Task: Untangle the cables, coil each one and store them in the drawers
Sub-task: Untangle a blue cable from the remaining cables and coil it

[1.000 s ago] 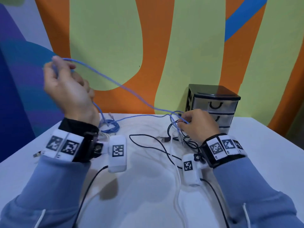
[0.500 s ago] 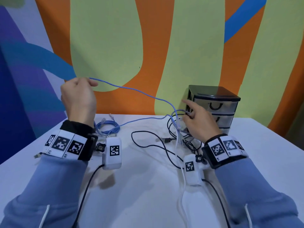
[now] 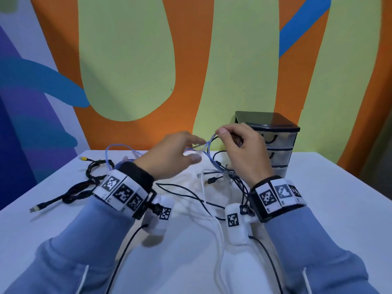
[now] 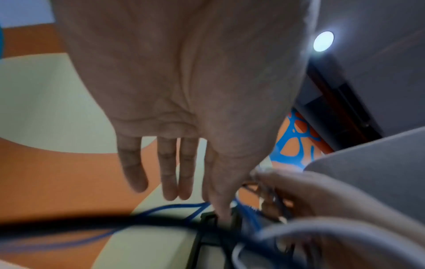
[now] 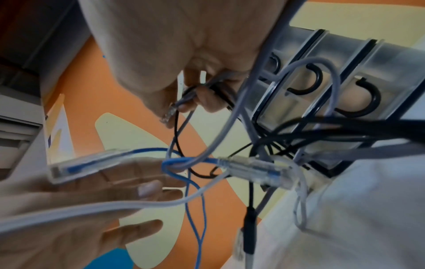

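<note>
Your right hand is raised over the back of the desk, its fingers curled and pinching a bunch of strands from the tangle: a grey cable with its clear plug sticking out past your thumb, plus a thin black cable looped with it. Your left hand is reaching in beside it with fingers straight and spread, gripping nothing; they lie against the blue cable, whose clear-booted plug rests across your fingertips in the right wrist view. The blue cable knots around the grey one just below your right hand and trails off to a loose loop at the back left. Under your hands the rest of the tangle of black, white and grey leads lies on the white desk, and a white cable runs from it toward you. At the left sits a separate black cable bundle with a yellow-tipped plug at one end. The small drawer unit, black-topped with three clear drawers and black handles, all closed, stands at the back right, just behind your right hand. Behind the desk the wall is painted in big orange, pale green, blue and purple shapes.
</note>
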Demonstrator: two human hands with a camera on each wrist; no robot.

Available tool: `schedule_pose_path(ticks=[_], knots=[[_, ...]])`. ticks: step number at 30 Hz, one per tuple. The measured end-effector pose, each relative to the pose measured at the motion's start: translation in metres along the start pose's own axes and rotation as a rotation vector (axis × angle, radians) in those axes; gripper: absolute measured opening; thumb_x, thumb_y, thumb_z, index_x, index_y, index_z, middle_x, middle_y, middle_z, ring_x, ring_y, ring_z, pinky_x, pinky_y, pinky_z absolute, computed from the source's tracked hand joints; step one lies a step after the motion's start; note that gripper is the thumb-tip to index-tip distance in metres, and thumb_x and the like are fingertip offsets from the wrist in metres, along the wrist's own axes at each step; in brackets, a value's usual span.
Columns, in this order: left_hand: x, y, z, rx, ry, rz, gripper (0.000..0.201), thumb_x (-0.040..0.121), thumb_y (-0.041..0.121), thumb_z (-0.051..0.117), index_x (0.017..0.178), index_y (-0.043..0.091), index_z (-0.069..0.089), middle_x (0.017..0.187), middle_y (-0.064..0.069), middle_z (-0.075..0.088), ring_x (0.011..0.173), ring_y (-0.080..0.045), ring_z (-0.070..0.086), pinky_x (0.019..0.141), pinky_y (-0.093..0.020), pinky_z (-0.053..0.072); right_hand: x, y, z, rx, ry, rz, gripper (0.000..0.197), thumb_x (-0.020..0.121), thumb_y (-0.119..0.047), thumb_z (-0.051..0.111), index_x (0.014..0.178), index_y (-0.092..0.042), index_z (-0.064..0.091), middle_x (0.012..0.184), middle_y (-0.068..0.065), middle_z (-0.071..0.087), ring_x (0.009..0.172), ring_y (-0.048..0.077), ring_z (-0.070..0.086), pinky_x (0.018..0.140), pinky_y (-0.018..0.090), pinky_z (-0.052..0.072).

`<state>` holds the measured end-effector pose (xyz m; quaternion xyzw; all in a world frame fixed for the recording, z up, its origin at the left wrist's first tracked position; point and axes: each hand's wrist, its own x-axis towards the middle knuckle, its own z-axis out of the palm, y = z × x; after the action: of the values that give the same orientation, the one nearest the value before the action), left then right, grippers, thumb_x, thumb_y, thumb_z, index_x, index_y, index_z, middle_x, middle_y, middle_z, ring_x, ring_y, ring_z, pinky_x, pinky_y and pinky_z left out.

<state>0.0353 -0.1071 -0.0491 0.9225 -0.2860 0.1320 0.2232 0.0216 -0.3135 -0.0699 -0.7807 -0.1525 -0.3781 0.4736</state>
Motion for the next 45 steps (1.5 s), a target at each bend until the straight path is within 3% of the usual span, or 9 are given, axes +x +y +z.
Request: schedule_pose_path(ticks=[5,8,15,22,28,33,36,39,45], knots=[[0.006,-0.006,0.013,-0.024,0.039,0.072,0.016,0.098,0.038,0.074,0.102,0.024,0.080,0.122,0.006,0.065,0.107,-0.017,0.063,0.083,-0.020,0.045,0.001,-0.001,-0.002,0.114,0.076,0.012,0.018,0.103,-0.025,0.065,0.098,-0.016,0.079,0.088,-0.005,0.066,0.079,0.008,0.059,0.072,0.017,0.043],[0.010,-0.012,0.015,-0.100,0.057,0.083,0.023,0.100,0.040,0.071,0.098,0.019,0.079,0.112,0.004,0.072,0.104,-0.021,0.067,0.094,-0.042,0.052,0.001,-0.003,-0.002,0.130,0.109,-0.008,0.017,0.103,-0.024,0.065,0.099,-0.016,0.080,0.086,-0.006,0.064,0.079,0.010,0.058,0.072,0.018,0.042],[-0.003,-0.008,-0.027,-0.802,0.595,-0.096,0.027,0.110,0.028,0.057,0.102,0.008,0.073,0.069,-0.005,0.055,0.059,-0.015,0.053,0.065,-0.033,0.062,0.000,0.023,-0.004,-0.384,-0.094,0.008,0.017,0.095,-0.036,0.068,0.088,-0.028,0.081,0.076,-0.013,0.062,0.079,0.018,0.061,0.069,0.038,0.053],[-0.008,-0.014,-0.014,-0.095,0.674,0.008,0.033,0.106,0.044,0.054,0.093,0.020,0.074,0.077,-0.002,0.069,0.079,-0.030,0.065,0.071,-0.049,0.054,-0.002,0.000,-0.010,-0.477,-0.036,-0.018,0.024,0.086,-0.043,0.063,0.073,-0.029,0.078,0.075,-0.016,0.075,0.076,0.012,0.069,0.088,0.045,0.055],[-0.012,-0.008,-0.014,-0.004,0.873,0.122,0.020,0.104,0.033,0.068,0.097,0.019,0.080,0.075,-0.001,0.066,0.067,-0.025,0.056,0.062,-0.046,0.048,-0.003,-0.020,-0.015,-0.503,0.100,0.001,0.044,0.080,-0.034,0.062,0.045,-0.018,0.040,0.048,-0.006,0.045,0.065,0.023,0.050,0.088,0.049,0.049],[-0.013,0.001,-0.008,0.025,0.759,0.290,0.019,0.105,0.030,0.066,0.107,0.016,0.078,0.091,-0.002,0.070,0.076,-0.029,0.065,0.064,-0.046,0.052,-0.003,-0.039,-0.010,0.046,0.146,-0.044,0.011,0.101,-0.028,0.059,0.096,-0.023,0.068,0.084,-0.007,0.064,0.081,0.019,0.058,0.076,0.055,0.052],[-0.015,0.007,-0.005,0.108,0.680,0.345,0.025,0.107,0.033,0.057,0.109,0.017,0.076,0.093,0.002,0.075,0.078,-0.030,0.067,0.061,-0.046,0.053,-0.003,-0.048,-0.012,0.209,0.099,-0.086,0.055,0.093,-0.013,0.059,0.144,-0.029,0.047,0.112,-0.004,0.061,0.096,0.010,0.061,0.083,0.042,0.055],[-0.016,0.012,-0.001,0.218,0.631,0.352,0.029,0.106,0.035,0.050,0.112,0.021,0.074,0.093,0.004,0.075,0.078,-0.032,0.069,0.056,-0.043,0.052,-0.005,-0.049,-0.010,0.041,-0.023,-0.194,0.075,0.081,-0.017,0.065,0.152,-0.029,0.044,0.120,-0.005,0.060,0.108,0.014,0.060,0.091,0.029,0.051],[-0.016,0.018,0.001,0.270,0.566,0.329,0.020,0.104,0.026,0.053,0.108,0.018,0.071,0.085,0.000,0.071,0.072,-0.035,0.063,0.053,-0.043,0.048,-0.006,-0.051,-0.005,0.146,-0.257,0.101,0.026,0.104,-0.019,0.051,0.105,-0.025,0.076,0.069,-0.003,0.066,0.048,0.014,0.047,0.049,0.025,0.038]])
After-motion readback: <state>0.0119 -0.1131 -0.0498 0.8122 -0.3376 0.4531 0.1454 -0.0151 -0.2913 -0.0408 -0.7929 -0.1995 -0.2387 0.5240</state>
